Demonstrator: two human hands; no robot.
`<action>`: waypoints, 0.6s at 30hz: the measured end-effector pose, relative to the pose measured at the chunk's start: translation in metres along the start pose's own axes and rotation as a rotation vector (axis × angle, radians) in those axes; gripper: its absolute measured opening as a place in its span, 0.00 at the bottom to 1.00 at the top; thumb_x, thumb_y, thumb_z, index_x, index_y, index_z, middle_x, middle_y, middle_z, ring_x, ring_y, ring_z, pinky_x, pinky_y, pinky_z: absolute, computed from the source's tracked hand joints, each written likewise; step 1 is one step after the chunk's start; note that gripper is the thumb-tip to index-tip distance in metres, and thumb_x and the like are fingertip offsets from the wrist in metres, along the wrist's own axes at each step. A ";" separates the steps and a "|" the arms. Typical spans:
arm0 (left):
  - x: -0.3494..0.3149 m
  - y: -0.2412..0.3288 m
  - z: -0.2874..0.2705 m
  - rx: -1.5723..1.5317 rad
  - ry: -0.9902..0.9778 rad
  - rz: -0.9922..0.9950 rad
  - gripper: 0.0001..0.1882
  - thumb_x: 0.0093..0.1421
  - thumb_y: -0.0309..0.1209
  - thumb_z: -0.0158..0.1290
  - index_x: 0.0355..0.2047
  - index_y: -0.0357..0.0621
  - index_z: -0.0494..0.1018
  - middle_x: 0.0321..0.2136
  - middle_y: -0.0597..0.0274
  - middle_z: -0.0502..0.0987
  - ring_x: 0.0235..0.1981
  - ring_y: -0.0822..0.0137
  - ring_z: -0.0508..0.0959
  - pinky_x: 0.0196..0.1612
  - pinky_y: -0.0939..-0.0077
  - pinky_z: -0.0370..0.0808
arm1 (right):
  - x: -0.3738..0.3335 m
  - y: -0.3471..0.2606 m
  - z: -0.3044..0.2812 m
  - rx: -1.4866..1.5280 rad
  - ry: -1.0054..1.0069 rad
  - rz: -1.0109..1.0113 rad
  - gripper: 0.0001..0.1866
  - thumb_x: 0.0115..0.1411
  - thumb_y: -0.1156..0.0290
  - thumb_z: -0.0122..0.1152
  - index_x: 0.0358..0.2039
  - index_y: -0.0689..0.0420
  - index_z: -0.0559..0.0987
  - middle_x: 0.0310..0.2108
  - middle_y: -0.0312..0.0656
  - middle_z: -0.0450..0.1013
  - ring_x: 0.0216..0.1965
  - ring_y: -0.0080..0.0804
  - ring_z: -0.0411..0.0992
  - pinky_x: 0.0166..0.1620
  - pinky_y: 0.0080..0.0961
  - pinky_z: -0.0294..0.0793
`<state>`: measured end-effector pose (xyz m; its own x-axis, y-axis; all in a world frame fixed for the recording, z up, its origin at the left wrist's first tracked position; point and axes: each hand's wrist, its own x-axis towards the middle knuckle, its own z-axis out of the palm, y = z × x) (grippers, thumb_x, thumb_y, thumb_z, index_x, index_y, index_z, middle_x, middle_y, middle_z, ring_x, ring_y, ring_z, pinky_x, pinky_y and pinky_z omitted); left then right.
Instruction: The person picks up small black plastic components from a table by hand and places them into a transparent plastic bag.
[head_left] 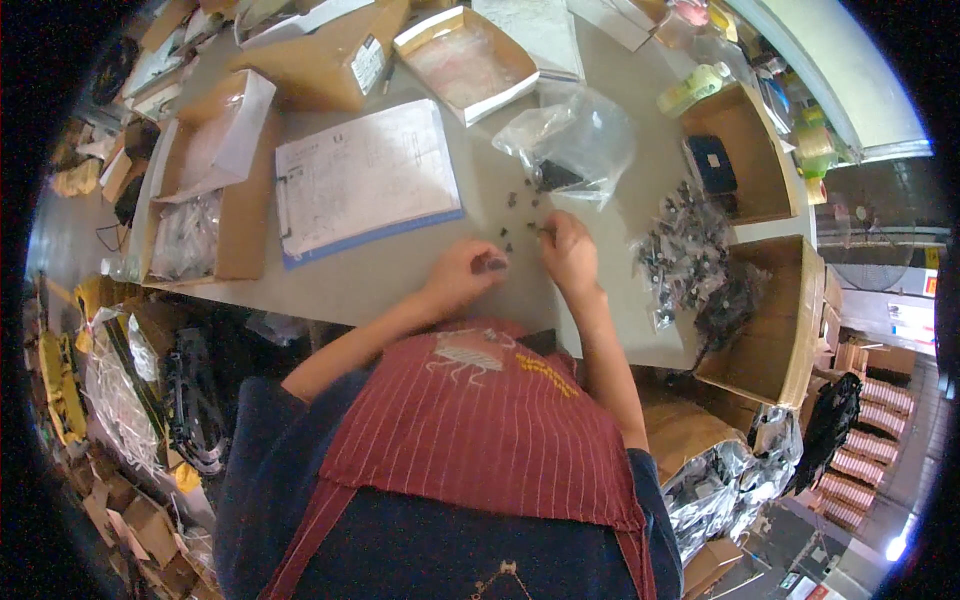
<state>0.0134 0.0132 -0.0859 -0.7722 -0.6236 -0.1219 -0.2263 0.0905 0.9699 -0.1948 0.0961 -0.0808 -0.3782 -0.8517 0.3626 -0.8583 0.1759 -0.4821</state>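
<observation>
My left hand (462, 274) is over the table near its front edge, fingers curled around a small dark part (490, 265). To its right, my right hand (570, 250) pinches another small dark piece (541, 230) between thumb and fingertips. A few loose small black parts (512, 200) lie on the table just beyond both hands. Behind them rests a clear plastic bag (590, 130), with more dark pieces at its mouth. Right of my right hand, a heap of small dark parts in clear wrapping (685, 240) spreads over the tabletop. The exact kind of these parts is too small to tell.
A clipboard with printed sheets (365, 175) lies left of my hands. Cardboard boxes stand at the left (240, 225) and at the right (775, 335). A shallow white-rimmed box (465, 65) sits at the back. A bottle (694, 89) lies near the far right box.
</observation>
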 end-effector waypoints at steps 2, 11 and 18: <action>0.000 0.002 0.000 -0.027 -0.006 0.011 0.13 0.54 0.33 0.64 0.39 0.43 0.79 0.35 0.59 0.78 0.36 0.64 0.78 0.44 0.71 0.75 | -0.003 -0.002 -0.006 -0.013 0.006 0.035 0.07 0.53 0.78 0.59 0.34 0.58 0.76 0.31 0.48 0.74 0.35 0.53 0.74 0.38 0.46 0.74; 0.004 -0.013 0.005 0.199 0.064 0.105 0.13 0.53 0.32 0.64 0.38 0.45 0.79 0.34 0.55 0.76 0.36 0.58 0.77 0.40 0.65 0.74 | -0.005 -0.066 -0.053 0.461 -0.307 -0.034 0.11 0.56 0.72 0.65 0.40 0.60 0.81 0.37 0.47 0.77 0.35 0.48 0.77 0.40 0.36 0.77; 0.004 -0.009 -0.001 0.188 0.012 0.099 0.16 0.53 0.34 0.68 0.40 0.45 0.80 0.34 0.61 0.75 0.34 0.68 0.76 0.39 0.72 0.74 | 0.000 -0.030 -0.009 0.225 -0.189 -0.028 0.12 0.55 0.74 0.63 0.42 0.57 0.78 0.40 0.48 0.75 0.44 0.52 0.73 0.45 0.43 0.75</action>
<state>0.0124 0.0092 -0.0952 -0.7895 -0.6132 -0.0242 -0.2568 0.2942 0.9206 -0.1725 0.0955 -0.0594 -0.2659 -0.9353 0.2335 -0.7608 0.0548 -0.6467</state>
